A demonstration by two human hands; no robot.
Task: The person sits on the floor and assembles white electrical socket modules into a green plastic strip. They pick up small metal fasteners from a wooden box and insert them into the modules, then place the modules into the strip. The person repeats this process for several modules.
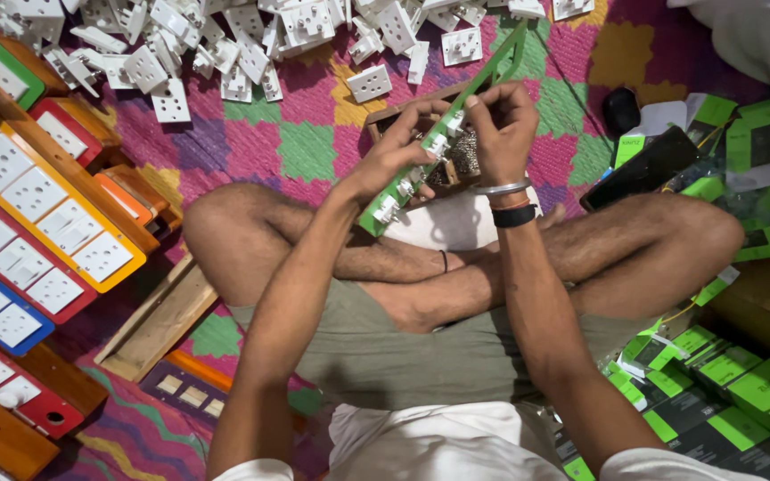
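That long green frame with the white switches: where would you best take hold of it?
Probably by the two long edges near the middle of the green frame, coming from either side. It slants up and away from the lap, narrow enough to pinch across. The left hand and right hand already hold it there.

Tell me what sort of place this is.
Probably a small home workshop for assembling electrical switchboards, worked from the floor. A pile of white sockets lies on a patchwork mat, finished boards are stacked alongside, and both hands hold a green frame.
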